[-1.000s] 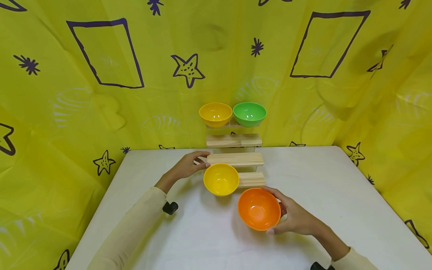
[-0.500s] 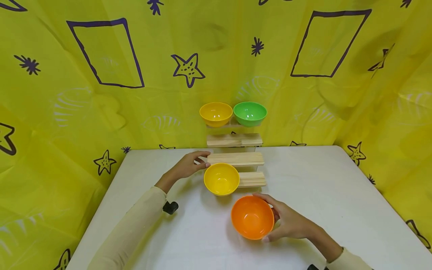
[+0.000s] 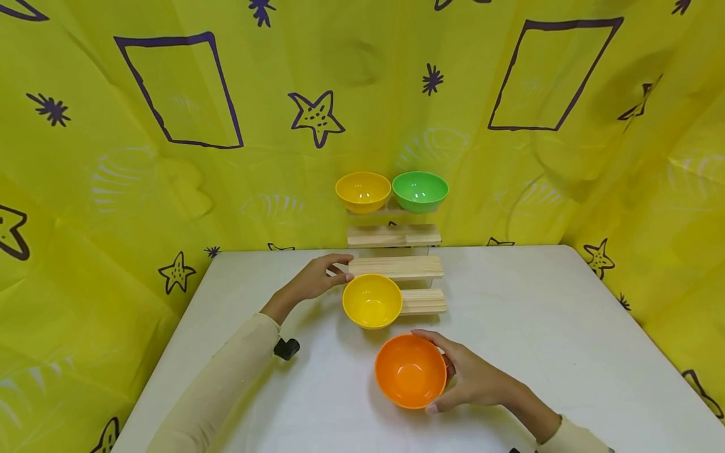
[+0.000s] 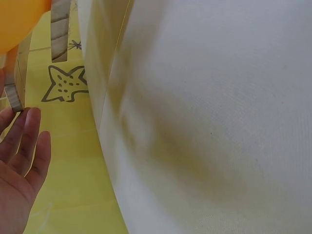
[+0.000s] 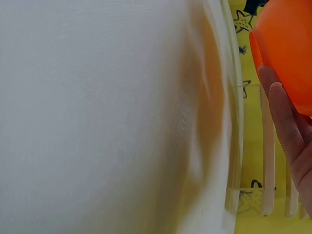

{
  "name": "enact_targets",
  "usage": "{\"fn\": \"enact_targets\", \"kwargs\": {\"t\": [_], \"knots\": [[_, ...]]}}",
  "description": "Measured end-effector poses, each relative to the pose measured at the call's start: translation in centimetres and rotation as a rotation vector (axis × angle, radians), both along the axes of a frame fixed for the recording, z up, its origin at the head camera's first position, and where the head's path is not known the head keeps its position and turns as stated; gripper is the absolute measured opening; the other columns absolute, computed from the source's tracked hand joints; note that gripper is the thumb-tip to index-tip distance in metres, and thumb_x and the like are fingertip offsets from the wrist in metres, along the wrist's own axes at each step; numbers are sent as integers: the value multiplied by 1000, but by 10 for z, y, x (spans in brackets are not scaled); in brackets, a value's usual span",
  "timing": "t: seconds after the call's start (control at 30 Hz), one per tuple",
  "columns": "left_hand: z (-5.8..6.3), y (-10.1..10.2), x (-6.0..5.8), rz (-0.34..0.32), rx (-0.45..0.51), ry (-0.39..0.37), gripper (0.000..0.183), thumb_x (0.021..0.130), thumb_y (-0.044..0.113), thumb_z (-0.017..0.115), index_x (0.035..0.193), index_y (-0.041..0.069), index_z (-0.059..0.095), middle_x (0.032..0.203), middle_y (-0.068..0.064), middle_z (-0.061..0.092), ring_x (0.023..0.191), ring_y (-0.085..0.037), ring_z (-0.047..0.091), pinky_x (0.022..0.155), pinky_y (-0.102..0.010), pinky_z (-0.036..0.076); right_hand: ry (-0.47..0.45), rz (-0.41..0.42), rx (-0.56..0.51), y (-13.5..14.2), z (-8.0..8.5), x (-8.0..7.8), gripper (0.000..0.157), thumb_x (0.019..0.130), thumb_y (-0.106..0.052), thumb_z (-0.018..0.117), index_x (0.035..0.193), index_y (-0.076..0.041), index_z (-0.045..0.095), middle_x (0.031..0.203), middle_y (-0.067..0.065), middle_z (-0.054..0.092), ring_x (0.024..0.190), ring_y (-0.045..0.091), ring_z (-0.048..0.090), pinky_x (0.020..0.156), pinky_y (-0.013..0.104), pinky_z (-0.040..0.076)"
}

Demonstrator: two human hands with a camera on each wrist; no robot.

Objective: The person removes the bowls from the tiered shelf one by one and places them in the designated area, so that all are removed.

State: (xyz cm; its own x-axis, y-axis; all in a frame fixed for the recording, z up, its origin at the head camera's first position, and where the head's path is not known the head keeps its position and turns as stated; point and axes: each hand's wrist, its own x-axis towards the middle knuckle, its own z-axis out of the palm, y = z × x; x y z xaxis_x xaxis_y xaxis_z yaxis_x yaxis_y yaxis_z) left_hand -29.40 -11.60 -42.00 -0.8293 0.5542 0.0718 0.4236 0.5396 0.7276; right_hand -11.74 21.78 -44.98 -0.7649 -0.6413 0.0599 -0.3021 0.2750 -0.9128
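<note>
My right hand (image 3: 474,377) grips an orange bowl (image 3: 410,371) by its right side, over the front part of the table. In the right wrist view, fingers (image 5: 284,117) lie along the outside of this bowl (image 5: 290,48). At the stepped wooden rack, my left hand (image 3: 314,277) pinches the left end of a slat (image 3: 396,267); the left wrist view has its fingertips at the slat's end (image 4: 14,97). A yellow bowl (image 3: 372,302) sits on the lowest step (image 3: 423,302), at its left. On the top step stand an amber-yellow bowl (image 3: 363,192) and a green bowl (image 3: 420,191), side by side.
A further bare slat (image 3: 393,235) lies below the top step. The rack stands at the back of the white table (image 3: 510,302). Behind and on both sides hangs a yellow curtain (image 3: 374,113) with dark star and frame drawings.
My right hand has brought the orange bowl left and nearer to me, away from the rack. The left hand and the other bowls have stayed in place.
</note>
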Motion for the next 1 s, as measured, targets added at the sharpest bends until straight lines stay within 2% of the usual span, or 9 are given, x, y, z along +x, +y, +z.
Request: {"fn": "enact_targets", "kwargs": {"t": [0.17,0.4,0.57,1.0], "knots": [[-1,0,0,1,-7,-2,53,99,30,65,147,12,52,141,-13,58,116,-30,65,91,-40,57,-1,0,8,-9,-2,0,105,71,-19,91,155,-7,30,140,12,54,98,16,66,79,30,58],[-2,0,-1,5,-5,-6,53,99,30,66,147,12,52,141,-13,58,116,-29,65,91,-40,57,-5,22,8,-23,-5,1,104,71,-22,92,155,-11,31,142,7,54,112,15,61,90,28,54],[-1,0,-2,4,-9,-8,54,99,31,66,147,12,52,141,-12,58,116,-29,65,91,-40,58,-7,25,18,-29,-5,0,106,71,-24,92,155,-6,30,142,8,54,113,15,61,91,27,53],[1,0,0,0,-7,-12,53,99,29,66,147,11,51,142,-13,58,116,-30,65,92,-40,57,5,15,52,-38,-5,0,105,71,-27,91,155,-6,32,142,7,54,111,14,59,88,26,53]]}}
